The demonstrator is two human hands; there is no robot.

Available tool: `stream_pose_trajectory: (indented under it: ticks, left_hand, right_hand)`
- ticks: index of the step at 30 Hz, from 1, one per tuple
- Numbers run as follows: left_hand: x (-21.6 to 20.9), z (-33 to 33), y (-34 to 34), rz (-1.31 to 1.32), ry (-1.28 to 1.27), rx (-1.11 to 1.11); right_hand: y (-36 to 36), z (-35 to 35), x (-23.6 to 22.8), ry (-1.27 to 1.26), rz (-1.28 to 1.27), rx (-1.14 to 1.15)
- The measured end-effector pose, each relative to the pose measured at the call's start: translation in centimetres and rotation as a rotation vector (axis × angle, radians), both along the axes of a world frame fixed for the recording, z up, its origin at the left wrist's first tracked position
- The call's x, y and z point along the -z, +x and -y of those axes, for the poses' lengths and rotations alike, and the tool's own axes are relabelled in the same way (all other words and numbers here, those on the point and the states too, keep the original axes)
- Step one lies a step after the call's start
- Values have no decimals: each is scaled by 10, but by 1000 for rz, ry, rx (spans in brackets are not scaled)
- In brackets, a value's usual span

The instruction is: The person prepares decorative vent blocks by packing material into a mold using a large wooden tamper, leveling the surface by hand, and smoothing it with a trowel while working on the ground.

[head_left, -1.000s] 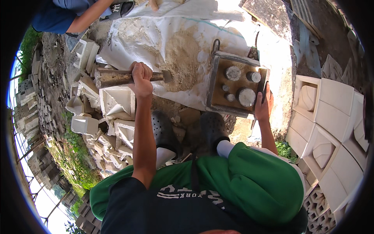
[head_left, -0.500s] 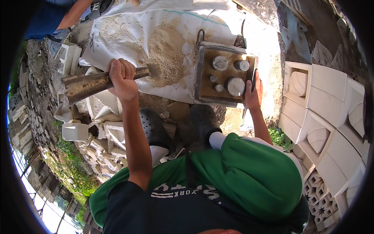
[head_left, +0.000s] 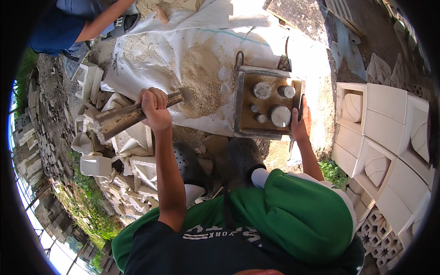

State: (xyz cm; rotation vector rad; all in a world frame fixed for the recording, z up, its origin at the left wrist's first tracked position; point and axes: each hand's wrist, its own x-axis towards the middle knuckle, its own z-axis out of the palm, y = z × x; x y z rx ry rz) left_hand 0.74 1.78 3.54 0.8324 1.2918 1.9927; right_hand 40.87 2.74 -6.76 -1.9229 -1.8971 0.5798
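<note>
My left hand [head_left: 155,109] is closed round a rough, brown, tapered bar [head_left: 120,120], gripping it near its narrow end. Its wide end points left over broken blocks; the narrow end has a dark flat tip above powder. To the right lies a square metal mould [head_left: 238,103] with a dark rim. Inside it, round grey cylinders [head_left: 280,116] of several sizes stand in brown material. My right hand [head_left: 300,124] is closed on the mould's right edge, beside a dark handle there. Another loop handle [head_left: 239,59] sticks up at the far left corner.
Grey-beige powder [head_left: 199,78] lies on a white sheet [head_left: 158,59]. Broken pale blocks [head_left: 133,137] are heaped at left. Pale moulded blocks [head_left: 380,107] are stacked at right. At the far left, another person's arm [head_left: 103,20] reaches in near a sandalled foot [head_left: 123,24].
The view has shifted, so the scene sits lower and slightly right. The bar has tilted a little in my left hand; my right hand stays on the mould's edge.
</note>
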Motion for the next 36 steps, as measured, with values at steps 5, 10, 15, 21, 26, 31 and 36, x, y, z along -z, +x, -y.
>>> stream_pose_trajectory:
  ticks: [5,10,15,21,26,31,36]
  left_hand:
    - [33,-5,3,58,-67,1]
    - [-30,3,6,61,46,82]
    - [51,4,-3,17,-100,46]
    - [-8,4,20,-60,-251,-105]
    - [32,18,24,45,-64,-35]
    - [13,-2,-1,8,-223,-155]
    - [-68,-3,-10,97,-105,-106]
  right_hand:
    - [1,4,-2,9,-4,-6]
    - [-8,-2,-5,-7,-27,19]
    - [-12,2,-18,-51,-23,-4]
    - [-9,10,-16,-48,-106,-18]
    - [3,5,6,45,-112,-72]
    - [-5,4,0,-17,-114,-50]
    - [-8,-1,-1,-19,-152,-31]
